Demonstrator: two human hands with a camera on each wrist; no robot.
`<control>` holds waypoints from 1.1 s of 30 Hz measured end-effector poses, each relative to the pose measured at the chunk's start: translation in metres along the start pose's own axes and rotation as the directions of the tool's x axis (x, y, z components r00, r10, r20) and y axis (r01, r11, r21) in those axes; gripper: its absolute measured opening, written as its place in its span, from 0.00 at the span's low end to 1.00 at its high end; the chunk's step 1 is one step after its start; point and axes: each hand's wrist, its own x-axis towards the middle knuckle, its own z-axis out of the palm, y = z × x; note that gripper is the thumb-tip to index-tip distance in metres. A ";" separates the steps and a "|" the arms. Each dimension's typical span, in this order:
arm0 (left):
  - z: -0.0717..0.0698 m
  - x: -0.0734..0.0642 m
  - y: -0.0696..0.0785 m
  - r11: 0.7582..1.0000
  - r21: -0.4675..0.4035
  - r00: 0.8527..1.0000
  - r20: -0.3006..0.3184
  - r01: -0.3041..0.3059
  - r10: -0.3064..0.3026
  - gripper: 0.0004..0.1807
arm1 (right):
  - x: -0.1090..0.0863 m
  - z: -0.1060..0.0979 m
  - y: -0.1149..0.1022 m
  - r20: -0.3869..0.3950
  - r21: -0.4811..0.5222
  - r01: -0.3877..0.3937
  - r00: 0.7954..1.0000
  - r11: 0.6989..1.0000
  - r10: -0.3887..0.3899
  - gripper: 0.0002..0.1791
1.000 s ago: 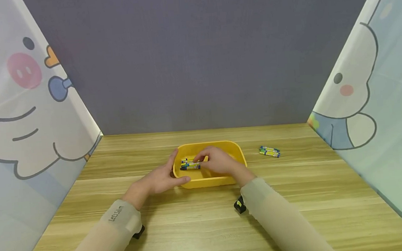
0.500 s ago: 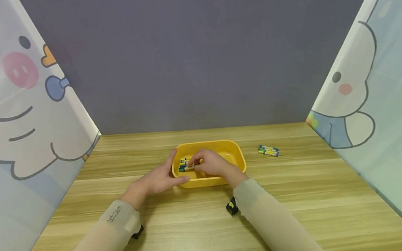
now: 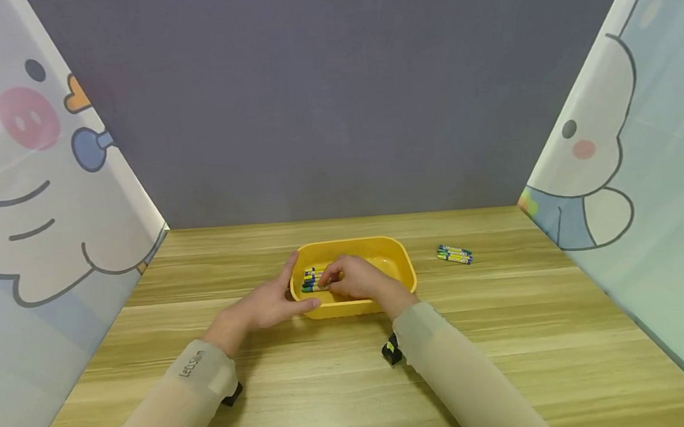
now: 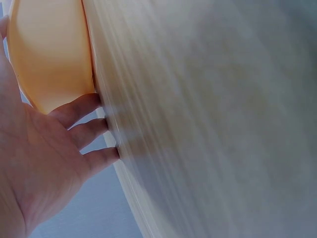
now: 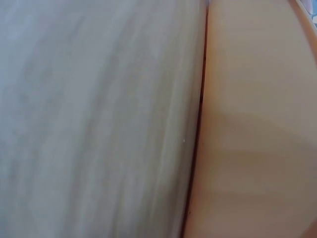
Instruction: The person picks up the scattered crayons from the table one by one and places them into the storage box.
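A yellow tray (image 3: 359,307) stands on the wooden table, with several crayons (image 3: 315,275) in yellow-and-blue wrappers lying side by side at its left end. My right hand (image 3: 356,278) reaches inside and pinches a green-tipped crayon (image 3: 314,288) at the front of that row; the fingers cover its right end. Spread along the tray's left side, my left hand (image 3: 267,303) has its thumb at the front rim and its index finger near the back left corner. In the left wrist view its other fingers (image 4: 89,130) reach down to the tabletop beside the tray wall (image 4: 52,49).
To the right of the tray lies a small group of crayons (image 3: 455,254) on the table (image 3: 499,335). A dark grey panel (image 3: 332,99) rises behind the table. Printed cloth walls (image 3: 73,216) flank both sides. The right wrist view holds only tabletop and the tray's outer wall (image 5: 257,124).
My right hand has moved slightly left and down within the tray, and a green-tipped crayon now lies at the front of the row. My left hand keeps its place at the tray's left side.
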 end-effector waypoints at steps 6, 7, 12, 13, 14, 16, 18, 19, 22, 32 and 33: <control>0.000 0.000 0.000 1.000 0.000 1.000 0.000 0.004 -0.004 0.70 | -0.001 0.000 -0.001 -0.010 0.005 0.002 1.000 1.000 -0.002 0.11; 0.000 0.000 0.000 1.000 -0.001 1.000 0.000 0.005 -0.005 0.70 | -0.001 0.000 -0.001 -0.010 0.007 0.000 1.000 1.000 0.001 0.11; -0.001 -0.001 0.000 1.000 -0.002 1.000 0.000 0.012 -0.012 0.70 | 0.000 0.000 -0.001 -0.010 0.022 -0.003 1.000 1.000 0.004 0.11; -0.001 -0.001 0.000 1.000 -0.001 1.000 -0.001 0.010 -0.010 0.70 | 0.000 0.000 -0.001 -0.014 0.024 -0.001 1.000 1.000 0.001 0.11; -0.001 -0.002 0.001 1.000 0.000 1.000 -0.002 0.009 -0.009 0.70 | 0.000 0.000 -0.001 -0.018 0.022 0.006 1.000 1.000 -0.005 0.11; 0.000 -0.002 0.001 1.000 -0.002 1.000 -0.005 0.007 -0.007 0.70 | 0.000 -0.002 -0.001 -0.038 0.006 0.027 0.999 1.000 -0.027 0.11; 0.001 -0.001 0.001 1.000 0.000 1.000 -0.004 0.000 0.000 0.70 | -0.002 -0.006 -0.003 -0.064 -0.005 0.052 0.997 0.999 -0.052 0.12; 0.001 -0.001 0.001 1.000 0.001 1.000 -0.005 0.000 0.000 0.70 | -0.002 -0.008 -0.004 -0.076 -0.007 0.062 0.995 0.998 -0.063 0.12; 0.001 -0.001 0.000 1.000 0.004 1.000 -0.003 0.007 -0.007 0.70 | -0.007 -0.018 -0.005 -0.105 0.009 0.085 0.991 0.996 -0.083 0.14; 0.000 -0.001 0.000 1.000 -0.010 1.000 -0.004 0.008 -0.008 0.70 | -0.042 -0.071 0.028 -0.228 0.019 0.082 0.971 0.996 -0.075 0.13; 0.000 -0.001 0.000 1.000 -0.007 1.000 -0.002 0.007 -0.007 0.70 | -0.046 -0.078 0.035 -0.237 0.019 0.070 0.969 0.997 -0.063 0.13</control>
